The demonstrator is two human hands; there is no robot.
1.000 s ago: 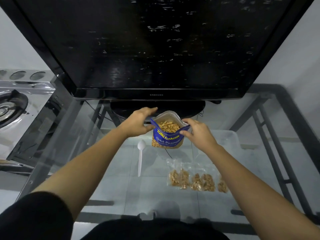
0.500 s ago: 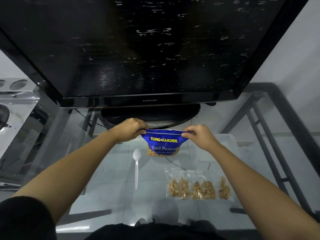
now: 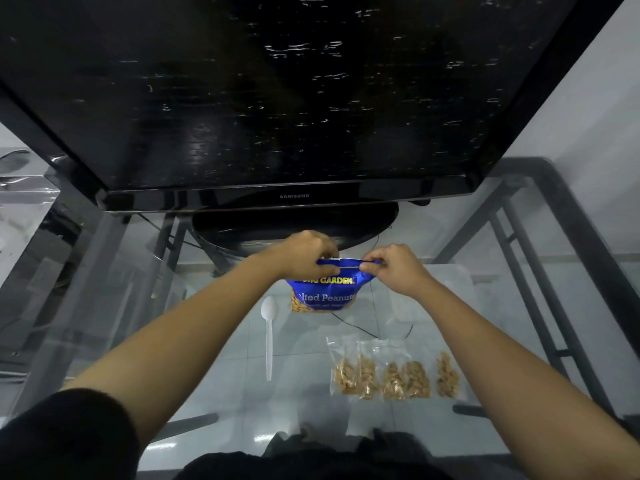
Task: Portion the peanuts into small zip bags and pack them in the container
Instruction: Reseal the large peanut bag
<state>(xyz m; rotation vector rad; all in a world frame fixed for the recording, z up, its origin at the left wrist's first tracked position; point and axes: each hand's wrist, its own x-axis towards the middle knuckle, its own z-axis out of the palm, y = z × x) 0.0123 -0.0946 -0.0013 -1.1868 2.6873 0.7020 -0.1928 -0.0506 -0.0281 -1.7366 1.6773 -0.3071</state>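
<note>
One pouch (image 3: pixel 323 292) pinched — left hand (image 3: pixel 308 254), right hand (image 3: pixel 393 268).

Television (image 3: pixel 294 98) blocks the back; room between spoon (image 3: pixel 269 336) and filled bags (image 3: pixel 391 374)

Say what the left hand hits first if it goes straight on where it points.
Probably the glossy black oval television base just beyond the left hand, which pinches the blue foil peanut bag; depth is unclear.

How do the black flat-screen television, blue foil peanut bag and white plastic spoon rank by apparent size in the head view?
1. Black flat-screen television
2. Blue foil peanut bag
3. White plastic spoon, longer but far thinner
</note>
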